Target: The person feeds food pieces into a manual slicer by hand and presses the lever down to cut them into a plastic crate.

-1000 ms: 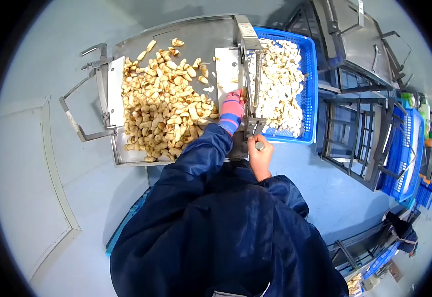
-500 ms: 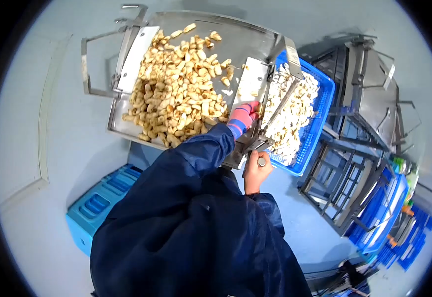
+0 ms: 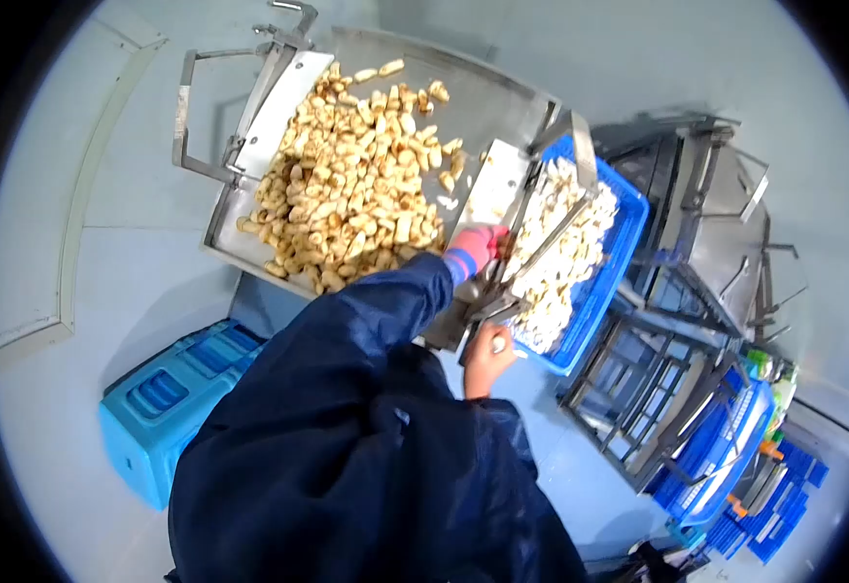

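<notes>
My left hand point(image 3: 478, 247), in a pink and blue striped glove, reaches to the blade side of a metal lever cutter point(image 3: 544, 243). Its fingers are bent together there; whatever they pinch is hidden. My bare right hand point(image 3: 487, 360) is wrapped around the cutter's handle point(image 3: 499, 344) at the near end, just below the left. To the left, a pile of stubby tan food pieces point(image 3: 356, 185) lies on a steel tray point(image 3: 483, 83). Beyond the blade, pale cut slices point(image 3: 560, 257) fill a blue basket point(image 3: 628, 219).
A second lever cutter point(image 3: 215, 117) is mounted on the tray's left side. A light blue plastic box point(image 3: 157, 398) stands on the floor at left. Metal frame stands point(image 3: 638, 379) are at right, with blue crates point(image 3: 779, 496) beyond them.
The view has turned slightly, so the tray's far edge sits lower and the floor box further left. Both hands remain at the cutter, the right still around its handle.
</notes>
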Available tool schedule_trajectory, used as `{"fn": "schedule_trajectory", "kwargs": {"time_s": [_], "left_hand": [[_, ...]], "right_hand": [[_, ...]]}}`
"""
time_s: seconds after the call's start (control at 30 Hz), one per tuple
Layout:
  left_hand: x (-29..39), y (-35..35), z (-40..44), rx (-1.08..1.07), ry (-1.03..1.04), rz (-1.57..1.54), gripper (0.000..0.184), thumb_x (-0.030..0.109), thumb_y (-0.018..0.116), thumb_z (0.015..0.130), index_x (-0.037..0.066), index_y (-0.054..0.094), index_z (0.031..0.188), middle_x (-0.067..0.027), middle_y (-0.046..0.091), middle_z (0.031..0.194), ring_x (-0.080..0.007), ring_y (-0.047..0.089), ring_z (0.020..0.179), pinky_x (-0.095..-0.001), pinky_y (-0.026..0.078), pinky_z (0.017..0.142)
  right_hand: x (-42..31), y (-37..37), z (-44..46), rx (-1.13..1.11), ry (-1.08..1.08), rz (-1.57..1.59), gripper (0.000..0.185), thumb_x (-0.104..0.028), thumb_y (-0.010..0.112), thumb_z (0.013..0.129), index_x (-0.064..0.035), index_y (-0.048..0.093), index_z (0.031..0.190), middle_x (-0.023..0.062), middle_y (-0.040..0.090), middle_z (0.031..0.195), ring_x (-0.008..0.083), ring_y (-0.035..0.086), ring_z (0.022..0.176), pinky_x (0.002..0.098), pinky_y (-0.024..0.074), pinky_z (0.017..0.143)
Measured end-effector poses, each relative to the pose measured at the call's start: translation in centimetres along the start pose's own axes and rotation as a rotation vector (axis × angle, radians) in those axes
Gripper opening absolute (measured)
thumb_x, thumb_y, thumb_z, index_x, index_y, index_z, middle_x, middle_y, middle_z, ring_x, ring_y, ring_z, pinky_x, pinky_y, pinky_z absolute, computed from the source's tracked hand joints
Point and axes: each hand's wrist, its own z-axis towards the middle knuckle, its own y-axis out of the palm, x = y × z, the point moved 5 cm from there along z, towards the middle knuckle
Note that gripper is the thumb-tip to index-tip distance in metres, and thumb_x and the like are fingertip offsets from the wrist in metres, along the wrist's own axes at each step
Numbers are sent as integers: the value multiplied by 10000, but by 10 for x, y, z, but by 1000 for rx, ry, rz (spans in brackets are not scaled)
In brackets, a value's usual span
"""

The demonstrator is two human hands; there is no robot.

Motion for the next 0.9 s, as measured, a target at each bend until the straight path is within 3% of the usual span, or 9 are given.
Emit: {"fn": "schedule_trajectory", "kwargs": {"time_s": [0.03,0.07,0.2,0.27,0.37,0.47,0.63,0.8,0.9], "left_hand": [[-34,12,9,18,27,-147,415,-63,501,822,33,519,1225,-51,605,875,-113,563,770,-233,486,699],[0,1,-5,30,0,43,441,-87,503,806,42,519,1227,-69,621,898,-112,571,787,-235,491,715],[14,-2,-10,-16,-89,-91,448,-19,578,745,99,557,1176,-147,653,913,-246,624,788,-327,490,707],[-36,7,20,45,56,-116,435,-1,589,743,112,565,1163,-143,653,895,-263,620,784,-340,489,711],[-8,1,1,55,-21,182,406,31,589,753,110,571,1151,-132,652,868,-268,613,774,-348,486,713],[-10,4,4,22,1,-11,388,2,568,767,80,574,1147,-96,631,798,-224,594,737,-332,482,699],[20,-2,-7,-21,-101,-7,413,-78,548,771,31,558,1169,-52,616,792,-123,578,740,-246,473,701],[34,-5,-11,19,-116,149,335,68,570,811,39,574,1145,-87,650,828,-163,598,747,-265,470,711],[36,6,-7,247,-112,282,286,139,582,806,37,595,1073,-144,653,880,-280,614,799,-346,468,771]], "right_hand": [[-42,0,2,0,-9,-80,228,-80,584,812,4,513,612,51,433,486,85,376,502,290,334,452],[-36,-1,-2,-18,-28,-90,232,-84,587,813,4,507,614,54,430,489,85,373,506,292,332,452],[51,1,-3,-94,-22,-77,236,-97,609,806,8,499,625,65,447,505,81,371,522,296,335,459],[18,2,4,-29,-24,-59,241,-94,609,803,6,492,618,59,441,495,81,366,514,296,330,452],[-42,1,3,9,17,-61,262,-89,604,803,0,466,600,47,404,456,83,341,478,303,299,422],[7,4,-4,15,-131,-112,248,-77,572,809,4,455,606,74,371,484,86,344,503,308,299,438],[36,4,-8,-58,26,-56,236,-68,559,814,0,453,615,57,368,500,79,334,535,304,302,453],[43,5,-8,-64,37,-7,238,-72,562,815,3,459,615,48,389,503,80,348,532,301,311,454],[32,4,-7,-33,17,-22,236,-77,575,808,5,469,614,53,399,496,87,359,514,305,320,451]]}}
